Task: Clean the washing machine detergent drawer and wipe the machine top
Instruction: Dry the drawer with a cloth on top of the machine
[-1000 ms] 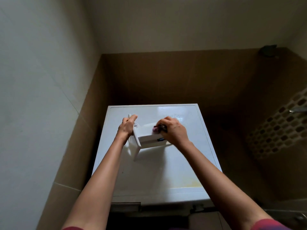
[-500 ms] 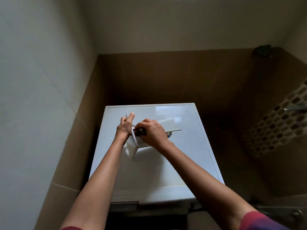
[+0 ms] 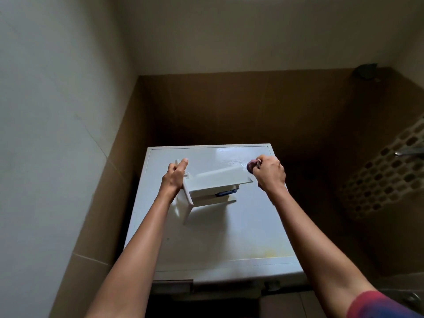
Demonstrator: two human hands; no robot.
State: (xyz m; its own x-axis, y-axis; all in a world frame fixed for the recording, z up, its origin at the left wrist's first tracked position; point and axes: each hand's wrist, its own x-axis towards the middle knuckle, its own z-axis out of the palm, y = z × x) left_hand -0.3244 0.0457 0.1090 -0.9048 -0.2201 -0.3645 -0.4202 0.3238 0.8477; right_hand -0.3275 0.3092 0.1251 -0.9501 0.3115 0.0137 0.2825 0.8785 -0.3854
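1. The left hand grips the detergent drawer at its left end, where the wide front panel is. The fingers wrap round the panel's edge and one finger sticks up straight above it.
2. The right hand is closed in a fist round a small dark-pink thing (a cloth or a scrubber, I cannot tell which). Only a little of it shows past the curled fingers. It sits just beside the far right end of the drawer; whether it touches the plastic is not clear.
3. The drawer is white, long and boxy. It is held crosswise over the back half of the washing machine top and tilted, with the right end higher. The front panel hangs down at the left, its lower corner close to or on the top, and a shadow lies beneath.
4. A blue insert shows on the near side of the drawer.
5. The machine top is white, with a wet sheen near the back edge and a yellowish stain towards the front right.
6. A perforated laundry basket stands well apart, to the right.
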